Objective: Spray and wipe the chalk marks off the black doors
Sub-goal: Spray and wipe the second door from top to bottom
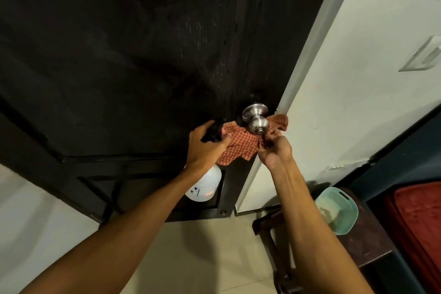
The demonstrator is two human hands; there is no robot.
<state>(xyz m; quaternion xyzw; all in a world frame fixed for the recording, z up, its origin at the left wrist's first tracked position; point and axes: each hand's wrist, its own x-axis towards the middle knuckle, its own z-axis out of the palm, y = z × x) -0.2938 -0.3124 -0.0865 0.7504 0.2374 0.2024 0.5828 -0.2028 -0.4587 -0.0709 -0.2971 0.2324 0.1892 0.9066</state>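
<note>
1. The door (119, 67) fills the upper left of the view, one black door in sight, its free edge running from upper right down to lower left beside the white wall (346, 79). No chalk marks can be made out on it; faint pale streaks show on the panel above the knob.
2. One steel knob (256, 119) sits near that edge, and one orange checked cloth (241, 144) is draped under and around it, a corner poking out on the wall side.
3. The right hand (274, 153) is clenched on the cloth just below the knob, so that grip is the nearer one to the knob and the door edge.
4. The left hand (206, 145) lies just left of the cloth, closed around the dark trigger head of one spray bottle (204, 186), whose white body hangs down below the wrist, long axis roughly vertical.
5. Judged from this, the step is wiping around the knob; the cloth lies up and slightly left of the right hand, so any stroke would run along the door edge.
6. Farther out: one teal basin (338, 210) on a dark desk (372, 246) at lower right, red fabric (420, 222) beyond it, pale floor (202, 258) beneath.
</note>
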